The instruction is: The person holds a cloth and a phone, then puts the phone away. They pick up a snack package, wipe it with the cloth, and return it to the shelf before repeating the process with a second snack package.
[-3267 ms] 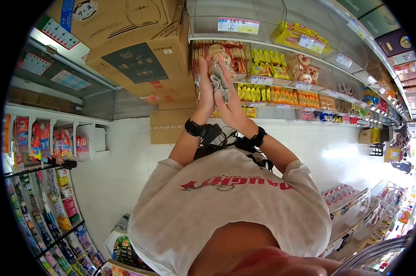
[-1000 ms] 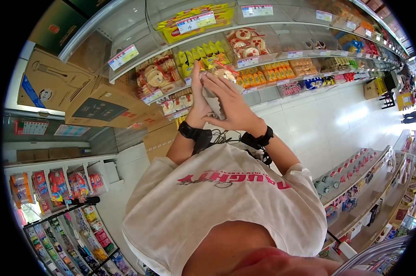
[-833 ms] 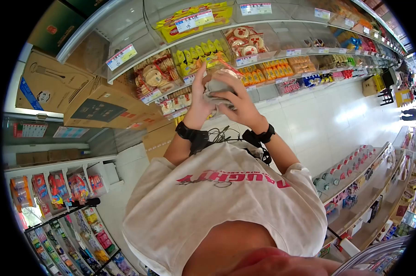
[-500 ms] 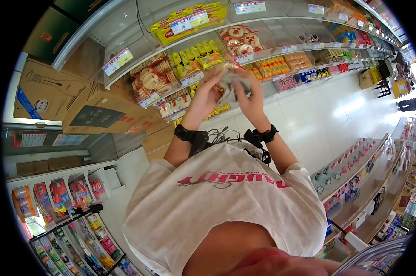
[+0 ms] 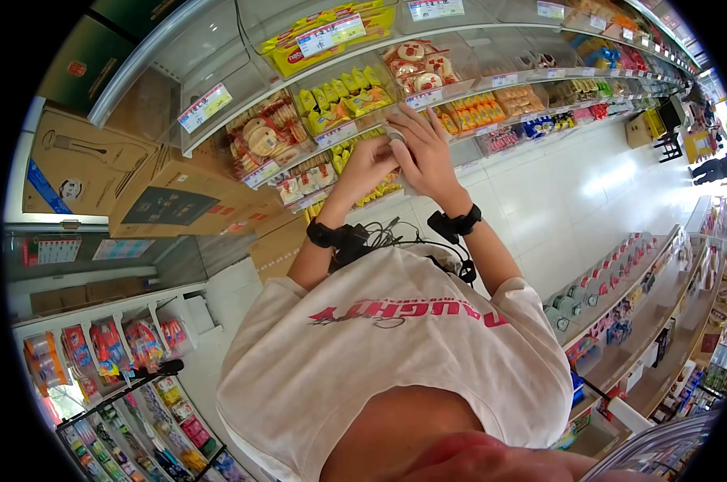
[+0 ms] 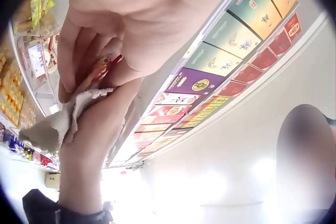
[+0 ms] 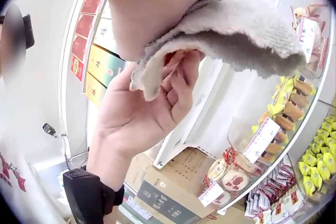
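In the head view my left hand (image 5: 369, 166) has curled fingers gripping a snack packet, mostly hidden by both hands. A red and cream bit of that packet (image 6: 102, 67) shows between the fingers in the left wrist view. My right hand (image 5: 429, 157) meets the left one and holds a grey cloth (image 5: 396, 135) between thumb and fingers, against the packet. The cloth hangs past the right hand with a loose, frayed-looking edge in the right wrist view. Both hands are in front of the snack shelves.
Tiered shelves (image 5: 460, 83) with clear bins curve along the front, holding yellow packets (image 5: 343, 100) and round biscuits (image 5: 265, 136). Cardboard boxes (image 5: 171, 201) stand at the left. Cables (image 5: 388, 233) hang near the wrists. Another shelf unit (image 5: 620, 321) is at the right.
Earlier the palms lay nearly flat together around the cloth and packet. The right hand has since shifted the cloth, and the left fingers have curled around the packet. The view has turned along the shelf.
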Demonstrator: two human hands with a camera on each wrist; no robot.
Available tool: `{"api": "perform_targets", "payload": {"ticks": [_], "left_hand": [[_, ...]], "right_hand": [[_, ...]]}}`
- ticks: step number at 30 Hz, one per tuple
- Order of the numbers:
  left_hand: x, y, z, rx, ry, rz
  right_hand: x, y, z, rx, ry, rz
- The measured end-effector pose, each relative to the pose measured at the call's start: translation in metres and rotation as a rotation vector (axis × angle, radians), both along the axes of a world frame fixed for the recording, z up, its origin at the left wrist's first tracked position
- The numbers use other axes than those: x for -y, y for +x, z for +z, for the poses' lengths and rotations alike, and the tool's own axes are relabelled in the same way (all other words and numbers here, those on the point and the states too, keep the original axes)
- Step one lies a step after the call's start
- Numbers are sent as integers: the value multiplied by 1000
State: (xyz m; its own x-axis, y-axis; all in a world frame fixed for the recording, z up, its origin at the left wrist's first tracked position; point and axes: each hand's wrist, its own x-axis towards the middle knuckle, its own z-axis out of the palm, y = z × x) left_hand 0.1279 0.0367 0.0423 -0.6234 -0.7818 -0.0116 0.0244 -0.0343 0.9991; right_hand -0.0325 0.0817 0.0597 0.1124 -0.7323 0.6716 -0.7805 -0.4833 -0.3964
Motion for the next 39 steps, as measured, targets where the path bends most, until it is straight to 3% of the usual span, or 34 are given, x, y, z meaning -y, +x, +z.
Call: {"api": "perform_targets", "payload": {"ticks": [7,12,15,18,20,24,28,31,34,37,39], "left_hand": [[4,9,-7,116,-1,-41],[7,23,-14,110,114,96],[9,27,-13,76,199,212],[7,22,-3,-63,190,285],[6,18,4,-125,137,323],[1,10,12,-139,43,325],[4,5,-4,13,-35,170],[-6,-6,-1,-73,-33,121],[-5,-4,0,8,-108,95],[-11,-13,6,-60,-122,154],[-11,-14,7,6,-92,149]], "right_hand": [[9,-9,-22,193,184,102],[9,-15,-35,480,361,217],[-4,-22,-33,815,646,269],[-3,-30,-63,1119,726,278],[9,-39,-95,1277,630,216],[17,-41,-71,1773,502,222],[11,-31,-36,1861,567,336],[2,-14,-30,1726,573,323],[-2,-15,-33,1418,469,246],[4,-25,-47,1451,434,120],[4,-24,-55,1650,399,137]]}}
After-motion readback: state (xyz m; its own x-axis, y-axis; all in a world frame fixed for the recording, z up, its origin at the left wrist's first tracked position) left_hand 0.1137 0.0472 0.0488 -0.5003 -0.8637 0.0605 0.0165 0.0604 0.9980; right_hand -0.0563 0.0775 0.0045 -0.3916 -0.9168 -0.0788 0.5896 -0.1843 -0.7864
